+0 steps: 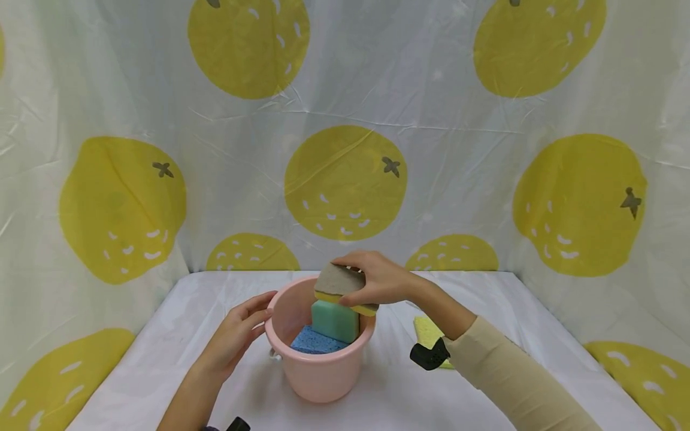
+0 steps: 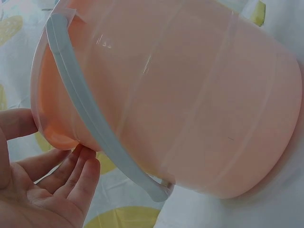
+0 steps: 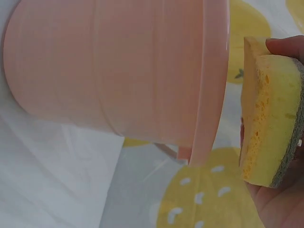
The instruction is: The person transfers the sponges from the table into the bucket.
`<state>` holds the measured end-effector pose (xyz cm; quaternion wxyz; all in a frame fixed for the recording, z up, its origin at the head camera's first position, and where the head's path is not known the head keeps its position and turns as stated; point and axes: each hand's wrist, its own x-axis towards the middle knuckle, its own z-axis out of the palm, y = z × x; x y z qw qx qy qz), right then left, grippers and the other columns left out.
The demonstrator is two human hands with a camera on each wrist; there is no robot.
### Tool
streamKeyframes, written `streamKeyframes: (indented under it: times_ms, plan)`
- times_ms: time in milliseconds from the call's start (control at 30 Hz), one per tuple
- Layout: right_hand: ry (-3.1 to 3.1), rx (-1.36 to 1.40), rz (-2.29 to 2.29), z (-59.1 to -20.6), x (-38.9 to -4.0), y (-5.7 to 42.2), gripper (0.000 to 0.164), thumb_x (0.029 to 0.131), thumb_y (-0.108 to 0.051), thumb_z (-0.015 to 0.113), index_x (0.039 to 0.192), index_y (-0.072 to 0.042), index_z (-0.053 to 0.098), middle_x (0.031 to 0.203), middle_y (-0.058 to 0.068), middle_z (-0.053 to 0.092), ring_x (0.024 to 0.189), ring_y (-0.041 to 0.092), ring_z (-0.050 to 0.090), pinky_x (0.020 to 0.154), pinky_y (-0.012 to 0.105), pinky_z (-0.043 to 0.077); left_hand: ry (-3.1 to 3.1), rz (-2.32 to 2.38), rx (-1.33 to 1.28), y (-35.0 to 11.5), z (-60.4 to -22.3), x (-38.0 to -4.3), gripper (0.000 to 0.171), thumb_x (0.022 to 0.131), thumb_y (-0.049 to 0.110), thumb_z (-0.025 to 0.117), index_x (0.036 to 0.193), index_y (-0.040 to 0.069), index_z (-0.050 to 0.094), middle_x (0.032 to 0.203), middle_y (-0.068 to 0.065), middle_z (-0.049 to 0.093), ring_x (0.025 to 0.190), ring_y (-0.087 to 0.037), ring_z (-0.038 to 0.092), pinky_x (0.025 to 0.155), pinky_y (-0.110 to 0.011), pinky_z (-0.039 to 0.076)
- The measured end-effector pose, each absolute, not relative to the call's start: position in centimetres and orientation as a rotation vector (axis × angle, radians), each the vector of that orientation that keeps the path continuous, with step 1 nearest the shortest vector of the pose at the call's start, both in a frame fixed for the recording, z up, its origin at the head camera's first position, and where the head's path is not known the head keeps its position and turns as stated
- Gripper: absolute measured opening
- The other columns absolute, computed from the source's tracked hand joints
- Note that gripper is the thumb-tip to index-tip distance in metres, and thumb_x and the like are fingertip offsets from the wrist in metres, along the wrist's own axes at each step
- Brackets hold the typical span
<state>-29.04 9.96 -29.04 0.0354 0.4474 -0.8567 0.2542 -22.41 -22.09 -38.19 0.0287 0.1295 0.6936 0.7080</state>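
My right hand [image 1: 385, 278] grips a yellow scrub sponge [image 3: 278, 121] with a grey scouring side, thumb on one face and fingers over the other. It hangs above the right part of a pink bucket [image 1: 320, 377], apart from the rim in the right wrist view. Inside the bucket lies a blue sponge [image 1: 317, 341], with a green sponge [image 1: 334, 321] standing on edge against the wall. Fingertips and thumb of my left hand [image 1: 234, 335] touch the bucket's left rim, fingers mostly straight. The left wrist view shows the bucket's pale handle [image 2: 92, 111] hanging down its side.
A light yellow sponge [image 1: 426, 329] lies on the white cloth right of the bucket, partly hidden by the right forearm and its black wrist camera [image 1: 429, 354]. Lemon-printed fabric [image 1: 345, 108] stands behind and along both sides.
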Motion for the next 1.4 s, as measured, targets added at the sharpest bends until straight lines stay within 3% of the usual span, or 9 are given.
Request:
streamKeyframes:
  times_ms: [800, 1067, 1400]
  plan:
    - [-2.668, 1.511, 0.692, -29.6, -28.8, 5.6, 0.070, 0.088, -0.047, 0.071, 0.143, -0.005, 0.060, 0.119, -0.001, 0.066, 0.098, 0.012, 0.058, 0.078, 0.029, 0.052, 2.143, 2.169, 0.359, -22.1, -38.1, -22.6, 0.053, 0.106, 0.017, 0.058, 0.153, -0.002, 0.044, 0.156, -0.017, 0.044, 0.141, -0.028, 0.044, 0.107, -0.032, 0.044]
    - [-2.681, 1.507, 0.672, -29.8, -28.5, 4.6, 0.070, 0.086, -0.050, 0.073, 0.141, -0.008, 0.062, 0.115, -0.006, 0.066, 0.096, 0.009, 0.058, 0.075, 0.026, 0.052, 2.141, 2.165, 0.382, -22.2, -38.1, -22.5, 0.052, 0.106, 0.016, 0.057, 0.153, -0.003, 0.044, 0.155, -0.017, 0.045, 0.140, -0.026, 0.044, 0.106, -0.029, 0.044]
    - [-2.711, 1.511, 0.603, -30.0, -28.2, 4.0, 0.072, 0.089, -0.050, 0.070, 0.145, -0.005, 0.058, 0.115, -0.002, 0.065, 0.096, 0.010, 0.058, 0.076, 0.025, 0.051, 2.153, 2.162, 0.364, -22.1, -38.1, -22.5, 0.051, 0.107, 0.015, 0.056, 0.152, -0.004, 0.043, 0.155, -0.018, 0.045, 0.138, -0.024, 0.046, 0.104, -0.028, 0.045]
